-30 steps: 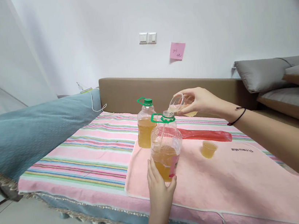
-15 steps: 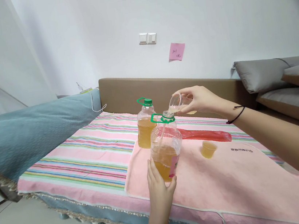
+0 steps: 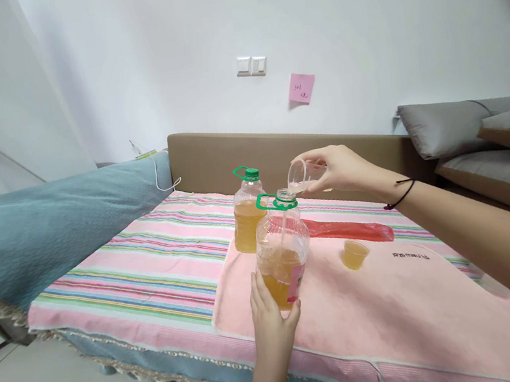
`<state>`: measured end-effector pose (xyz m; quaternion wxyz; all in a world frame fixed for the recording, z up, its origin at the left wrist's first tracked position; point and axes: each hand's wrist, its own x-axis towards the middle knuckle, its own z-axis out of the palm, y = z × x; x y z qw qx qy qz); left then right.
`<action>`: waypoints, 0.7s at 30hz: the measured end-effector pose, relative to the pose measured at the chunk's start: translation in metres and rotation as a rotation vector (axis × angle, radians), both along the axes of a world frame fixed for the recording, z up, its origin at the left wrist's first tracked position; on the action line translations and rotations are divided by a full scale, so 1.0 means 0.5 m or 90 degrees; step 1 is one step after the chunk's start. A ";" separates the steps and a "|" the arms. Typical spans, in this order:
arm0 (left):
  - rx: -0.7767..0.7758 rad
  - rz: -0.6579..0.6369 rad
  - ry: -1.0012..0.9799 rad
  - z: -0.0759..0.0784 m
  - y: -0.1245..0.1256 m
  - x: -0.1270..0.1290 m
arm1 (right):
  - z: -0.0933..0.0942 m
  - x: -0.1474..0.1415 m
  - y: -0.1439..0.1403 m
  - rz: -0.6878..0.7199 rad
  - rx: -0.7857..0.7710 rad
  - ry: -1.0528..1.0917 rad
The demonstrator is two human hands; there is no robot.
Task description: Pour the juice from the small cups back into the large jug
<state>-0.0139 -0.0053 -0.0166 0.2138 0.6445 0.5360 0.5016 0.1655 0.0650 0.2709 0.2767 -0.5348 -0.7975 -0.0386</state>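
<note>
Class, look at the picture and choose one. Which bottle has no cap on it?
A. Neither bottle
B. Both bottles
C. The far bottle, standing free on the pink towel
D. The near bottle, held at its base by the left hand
D: the near bottle, gripped by the left hand, has an open neck under the tilted plastic cup in the right hand; the far bottle wears a green cap.

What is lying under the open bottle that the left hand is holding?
The open bottle stands on a pink towel, which lies on a striped cloth. The left hand grips its base. What the cloths cover is hidden.
</note>
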 end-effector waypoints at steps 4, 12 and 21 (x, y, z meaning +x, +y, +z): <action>0.001 -0.004 0.010 -0.002 0.000 0.000 | 0.002 0.000 0.004 0.004 0.005 -0.012; -0.005 -0.003 0.005 -0.001 0.000 0.000 | 0.011 -0.014 -0.001 0.073 0.037 -0.040; -0.015 -0.007 0.009 0.001 -0.001 -0.001 | 0.029 -0.035 -0.005 0.163 0.125 -0.190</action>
